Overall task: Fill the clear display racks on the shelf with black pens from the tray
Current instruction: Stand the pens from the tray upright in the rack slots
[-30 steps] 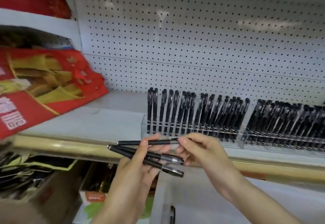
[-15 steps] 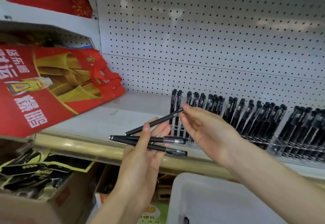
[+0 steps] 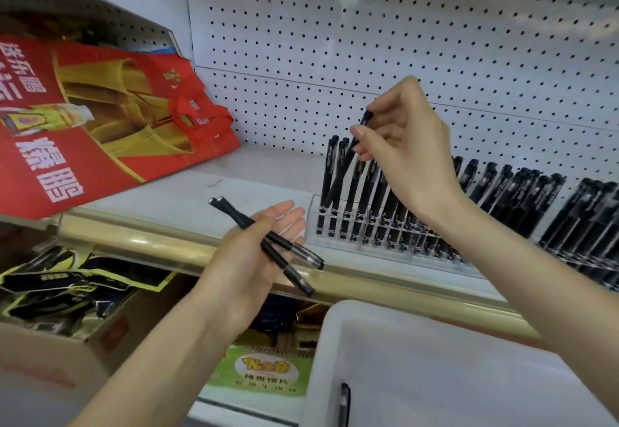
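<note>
My right hand (image 3: 405, 145) pinches the cap end of one black pen (image 3: 341, 172), which slants down into the left end of the clear display rack (image 3: 311, 222) on the shelf. That rack holds several upright black pens (image 3: 368, 198). A second rack (image 3: 582, 225) to the right is also full of pens. My left hand (image 3: 254, 252) holds two black pens (image 3: 268, 239) across its palm, in front of the shelf edge. The white tray (image 3: 435, 359) sits below, with one pen (image 3: 344, 403) visible in it.
Red and gold bags (image 3: 100, 118) lie on the shelf's left part. A white pegboard (image 3: 368, 24) backs the shelf. The gold shelf edge (image 3: 140, 242) runs across. Below left stands a cardboard box (image 3: 50, 343) with dark packets, and a green-labelled box (image 3: 264, 369) beside the tray.
My right hand took one pen from the left hand's bundle, lifted it and tipped it upright into the rack's left end. The left hand now keeps two pens. The view shifted left.
</note>
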Available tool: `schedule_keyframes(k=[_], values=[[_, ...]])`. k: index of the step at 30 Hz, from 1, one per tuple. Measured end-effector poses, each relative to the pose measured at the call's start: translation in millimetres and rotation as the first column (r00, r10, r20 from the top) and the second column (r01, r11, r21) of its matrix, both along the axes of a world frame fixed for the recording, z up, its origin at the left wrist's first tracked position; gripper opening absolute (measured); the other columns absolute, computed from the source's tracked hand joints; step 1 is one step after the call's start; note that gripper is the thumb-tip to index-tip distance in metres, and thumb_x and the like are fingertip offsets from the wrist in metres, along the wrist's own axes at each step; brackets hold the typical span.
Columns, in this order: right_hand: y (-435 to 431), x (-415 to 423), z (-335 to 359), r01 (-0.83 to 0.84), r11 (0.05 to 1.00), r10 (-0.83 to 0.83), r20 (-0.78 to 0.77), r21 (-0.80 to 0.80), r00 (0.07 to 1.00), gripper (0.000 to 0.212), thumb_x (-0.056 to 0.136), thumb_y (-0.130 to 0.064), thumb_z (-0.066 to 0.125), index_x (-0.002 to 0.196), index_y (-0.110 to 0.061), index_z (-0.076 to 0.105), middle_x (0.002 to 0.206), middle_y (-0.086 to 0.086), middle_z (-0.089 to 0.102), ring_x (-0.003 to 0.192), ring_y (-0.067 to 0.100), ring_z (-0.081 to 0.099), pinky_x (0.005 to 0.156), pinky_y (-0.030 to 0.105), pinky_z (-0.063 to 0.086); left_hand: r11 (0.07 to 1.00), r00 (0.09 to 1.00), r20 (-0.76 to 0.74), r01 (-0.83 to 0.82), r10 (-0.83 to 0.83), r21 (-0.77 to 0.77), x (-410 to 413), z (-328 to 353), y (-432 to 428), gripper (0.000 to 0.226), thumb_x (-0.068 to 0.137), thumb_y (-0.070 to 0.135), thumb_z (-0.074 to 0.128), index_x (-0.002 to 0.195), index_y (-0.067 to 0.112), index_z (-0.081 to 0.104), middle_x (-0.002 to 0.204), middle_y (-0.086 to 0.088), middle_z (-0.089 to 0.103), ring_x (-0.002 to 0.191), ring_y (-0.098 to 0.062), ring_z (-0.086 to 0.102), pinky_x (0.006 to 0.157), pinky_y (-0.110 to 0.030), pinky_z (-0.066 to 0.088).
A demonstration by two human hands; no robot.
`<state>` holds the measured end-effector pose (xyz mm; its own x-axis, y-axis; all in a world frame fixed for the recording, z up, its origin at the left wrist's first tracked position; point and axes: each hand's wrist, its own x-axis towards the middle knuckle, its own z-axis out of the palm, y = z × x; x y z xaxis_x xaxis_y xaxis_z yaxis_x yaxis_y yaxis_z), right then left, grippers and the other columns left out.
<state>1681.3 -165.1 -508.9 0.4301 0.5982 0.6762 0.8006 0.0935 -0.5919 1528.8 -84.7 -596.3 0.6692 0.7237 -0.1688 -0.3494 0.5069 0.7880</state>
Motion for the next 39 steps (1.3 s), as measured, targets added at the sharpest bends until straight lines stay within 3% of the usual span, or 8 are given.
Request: schedule_keyframes(k=[6, 18, 20, 24, 27, 31, 36, 39], values=[[5, 0, 1, -0.056, 0.998, 0.056, 0.002, -0.031, 0.998, 0.027, 0.090, -0.008, 0.064, 0.085, -0.022, 0.042, 0.079, 0.000, 0.058, 0.064, 0.013, 0.065, 0.062, 0.024, 0.056, 0.982, 0.983, -0.177, -0.014, 0.047, 0.186, 12, 5, -1, 0.027, 0.102, 0.014, 0.042, 0.115, 0.008, 0.064, 0.114, -0.003, 0.070, 0.109, -0.012, 0.064, 0.103, -0.033, 0.045], [23, 6, -17, 0.029, 0.986, -0.017, 0.072, -0.165, 0.997, 0.002, 0.086, -0.010, 0.069, 0.086, -0.009, 0.070, 0.082, 0.000, 0.064, 0.073, 0.014, 0.065, 0.078, 0.038, 0.055, 0.974, 0.983, -0.173, -0.022, 0.063, 0.227, 19, 7, -3, 0.025, 0.101, 0.014, 0.045, 0.117, 0.009, 0.063, 0.114, -0.001, 0.069, 0.109, -0.009, 0.063, 0.094, -0.027, 0.048], [23, 7, -16, 0.039, 0.984, -0.023, 0.093, -0.175, 0.995, 0.005, 0.087, -0.011, 0.068, 0.088, -0.010, 0.072, 0.083, -0.002, 0.061, 0.072, 0.010, 0.062, 0.080, 0.034, 0.054, 0.974, 0.983, -0.177, -0.015, 0.056, 0.224, 18, 6, -2, 0.025, 0.102, 0.014, 0.044, 0.117, 0.009, 0.063, 0.115, -0.002, 0.069, 0.109, -0.010, 0.063, 0.094, -0.027, 0.047], [20, 9, -12, 0.056, 0.964, -0.024, 0.125, -0.258, 0.992, 0.014, 0.089, -0.015, 0.065, 0.101, -0.015, 0.072, 0.085, -0.004, 0.059, 0.070, 0.000, 0.053, 0.072, 0.007, 0.042, 0.972, 0.982, -0.174, -0.035, 0.077, 0.233, 15, 4, -3, 0.025, 0.101, 0.015, 0.045, 0.115, 0.010, 0.065, 0.115, -0.002, 0.069, 0.110, -0.012, 0.063, 0.105, -0.035, 0.043], [14, 8, -10, 0.053, 0.961, -0.035, 0.070, -0.270, 0.997, 0.020, 0.089, -0.019, 0.065, 0.108, -0.021, 0.071, 0.086, -0.006, 0.058, 0.069, 0.002, 0.054, 0.067, 0.002, 0.037, 0.968, 0.987, -0.121, -0.072, 0.103, 0.242, 11, 4, -6, 0.025, 0.101, 0.015, 0.045, 0.114, 0.011, 0.066, 0.116, -0.002, 0.070, 0.112, -0.012, 0.063, 0.108, -0.036, 0.041], [-4, -9, -14, -0.022, 0.986, 0.015, -0.045, -0.165, 0.999, 0.013, 0.089, -0.022, 0.065, 0.102, -0.023, 0.070, 0.084, -0.005, 0.061, 0.068, 0.002, 0.054, 0.067, 0.009, 0.041, 0.973, 0.998, 0.036, -0.067, 0.060, 0.222, 9, 15, -13, 0.029, 0.101, 0.016, 0.041, 0.117, 0.011, 0.064, 0.117, -0.001, 0.069, 0.112, -0.008, 0.063, 0.105, -0.031, 0.041], [-29, -31, -36, -0.093, 0.950, 0.092, -0.020, -0.298, 0.996, 0.013, 0.089, -0.035, 0.062, 0.088, -0.023, 0.066, 0.084, -0.009, 0.063, 0.078, 0.005, 0.057, 0.067, 0.015, 0.042, 0.987, 0.974, 0.221, -0.085, 0.053, 0.137, 14, 28, -19, 0.032, 0.101, 0.019, 0.037, 0.121, 0.008, 0.059, 0.117, -0.005, 0.069, 0.113, -0.010, 0.063, 0.097, -0.031, 0.045], [-37, -31, -41, -0.102, 0.930, 0.064, -0.117, -0.353, 0.991, 0.017, 0.088, -0.042, 0.061, 0.086, -0.025, 0.064, 0.080, -0.008, 0.066, 0.076, 0.007, 0.060, 0.065, 0.018, 0.047, 0.992, 0.962, 0.268, -0.088, 0.060, 0.094, 15, 28, -21, 0.034, 0.100, 0.022, 0.035, 0.120, 0.008, 0.058, 0.116, -0.005, 0.070, 0.113, -0.011, 0.063, 0.095, -0.034, 0.046]])
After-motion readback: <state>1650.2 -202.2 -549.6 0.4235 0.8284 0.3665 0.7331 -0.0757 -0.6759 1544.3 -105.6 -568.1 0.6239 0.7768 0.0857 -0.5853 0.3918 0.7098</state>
